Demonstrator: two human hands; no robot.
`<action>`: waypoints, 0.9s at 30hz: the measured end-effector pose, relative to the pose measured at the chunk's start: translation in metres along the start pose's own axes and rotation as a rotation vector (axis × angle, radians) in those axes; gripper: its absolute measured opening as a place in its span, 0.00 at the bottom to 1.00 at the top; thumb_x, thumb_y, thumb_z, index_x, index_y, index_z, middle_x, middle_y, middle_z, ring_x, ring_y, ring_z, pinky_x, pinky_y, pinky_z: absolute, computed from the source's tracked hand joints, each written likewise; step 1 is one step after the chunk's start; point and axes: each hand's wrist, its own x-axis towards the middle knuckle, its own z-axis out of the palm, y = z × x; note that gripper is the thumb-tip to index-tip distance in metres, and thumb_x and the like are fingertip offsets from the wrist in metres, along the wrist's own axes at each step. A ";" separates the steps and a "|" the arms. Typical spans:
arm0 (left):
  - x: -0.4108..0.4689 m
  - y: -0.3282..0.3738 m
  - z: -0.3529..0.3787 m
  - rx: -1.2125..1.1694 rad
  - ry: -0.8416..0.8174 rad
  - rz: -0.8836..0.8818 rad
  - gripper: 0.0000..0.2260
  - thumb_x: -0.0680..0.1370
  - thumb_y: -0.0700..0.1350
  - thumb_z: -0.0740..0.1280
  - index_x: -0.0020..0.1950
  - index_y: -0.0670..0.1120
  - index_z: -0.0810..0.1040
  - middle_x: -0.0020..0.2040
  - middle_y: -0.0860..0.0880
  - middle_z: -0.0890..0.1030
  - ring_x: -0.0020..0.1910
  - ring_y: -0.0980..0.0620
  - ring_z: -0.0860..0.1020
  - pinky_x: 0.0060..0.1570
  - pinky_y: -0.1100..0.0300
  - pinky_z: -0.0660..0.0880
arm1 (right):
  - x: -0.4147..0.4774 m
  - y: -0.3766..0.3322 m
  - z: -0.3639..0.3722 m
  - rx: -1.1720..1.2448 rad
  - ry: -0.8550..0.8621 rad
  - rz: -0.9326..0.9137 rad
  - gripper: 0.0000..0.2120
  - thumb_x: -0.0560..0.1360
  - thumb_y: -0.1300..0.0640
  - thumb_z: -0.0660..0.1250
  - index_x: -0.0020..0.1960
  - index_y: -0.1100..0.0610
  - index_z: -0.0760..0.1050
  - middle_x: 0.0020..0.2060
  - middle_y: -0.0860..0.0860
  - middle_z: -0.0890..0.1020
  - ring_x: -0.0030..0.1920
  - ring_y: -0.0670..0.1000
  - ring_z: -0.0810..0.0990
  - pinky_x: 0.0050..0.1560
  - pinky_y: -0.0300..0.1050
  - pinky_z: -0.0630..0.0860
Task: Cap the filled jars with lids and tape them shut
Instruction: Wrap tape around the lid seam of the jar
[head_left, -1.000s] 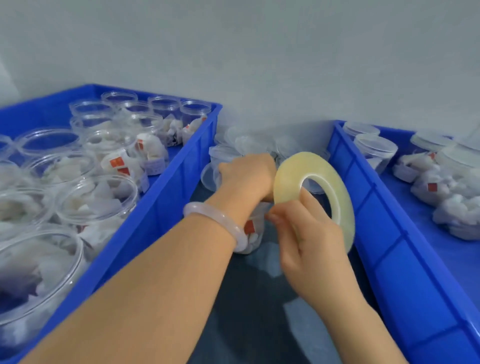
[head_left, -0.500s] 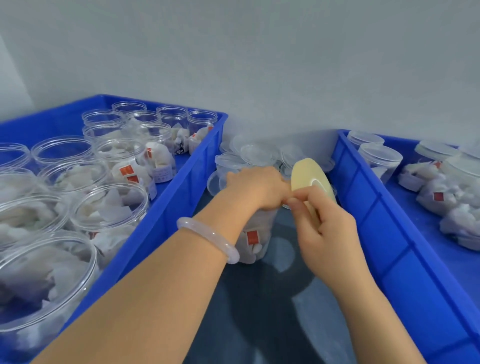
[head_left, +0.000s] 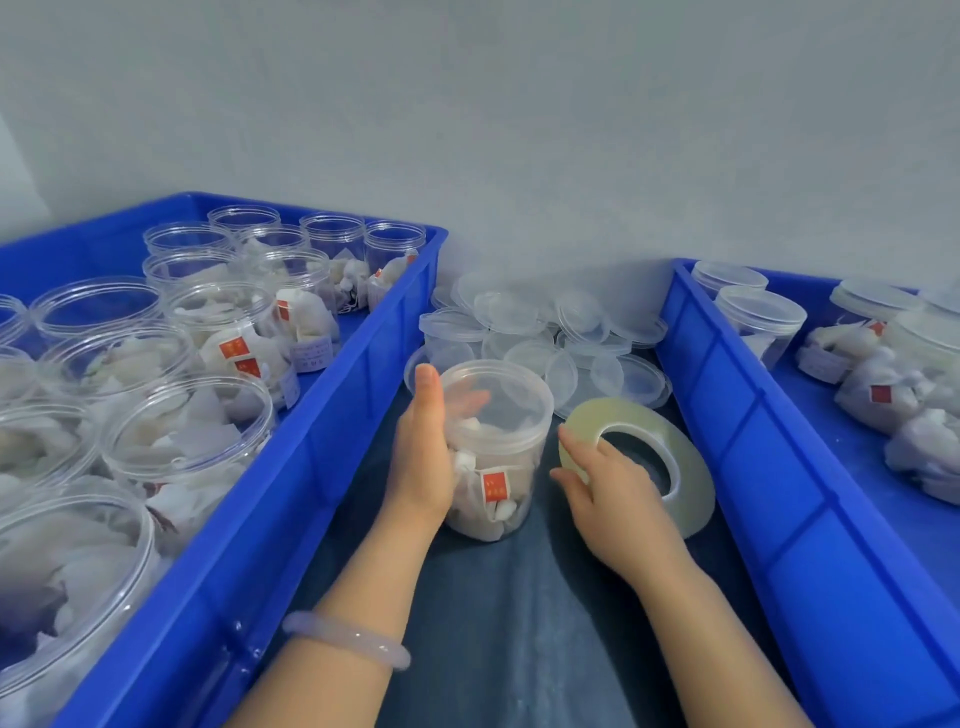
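Dark mat btwn two blue bins, L w/ open jars, R w/ capped ones. Lidded jar stands upright on mat; left hand grips its side, fingers curled round the back. Tape lies flat just right of jar; right hand rests on it, fingers relaxed. Spare lids heaped behind.

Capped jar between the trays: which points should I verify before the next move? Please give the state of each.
1. Lid sits on the jar: ok.
2. Left hand holds the jar by its side: ok.
3. Jar stands upright on the dark surface: ok.
4. Tape roll is at hand, and the right hand touches it: ok.
5. Tape seals the lid all round: cannot tell.
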 end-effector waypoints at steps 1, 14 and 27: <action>0.001 0.000 0.002 -0.038 0.006 -0.003 0.36 0.64 0.72 0.50 0.50 0.47 0.83 0.50 0.47 0.85 0.56 0.48 0.80 0.62 0.52 0.72 | 0.001 0.001 0.002 -0.028 0.007 0.006 0.24 0.80 0.52 0.60 0.75 0.49 0.61 0.61 0.54 0.74 0.59 0.59 0.71 0.59 0.48 0.66; 0.013 -0.014 -0.007 -0.136 -0.155 0.024 0.35 0.70 0.67 0.45 0.49 0.45 0.82 0.46 0.47 0.85 0.48 0.53 0.83 0.46 0.63 0.77 | -0.011 -0.024 -0.017 0.922 0.091 -0.202 0.20 0.71 0.58 0.68 0.62 0.50 0.76 0.60 0.42 0.80 0.60 0.44 0.78 0.61 0.40 0.73; 0.013 -0.018 -0.007 -0.156 -0.146 0.039 0.35 0.71 0.66 0.45 0.49 0.43 0.81 0.46 0.43 0.84 0.47 0.49 0.82 0.52 0.55 0.77 | 0.001 -0.030 0.014 1.368 0.188 -0.135 0.11 0.64 0.47 0.76 0.45 0.49 0.85 0.51 0.47 0.84 0.59 0.49 0.80 0.56 0.38 0.75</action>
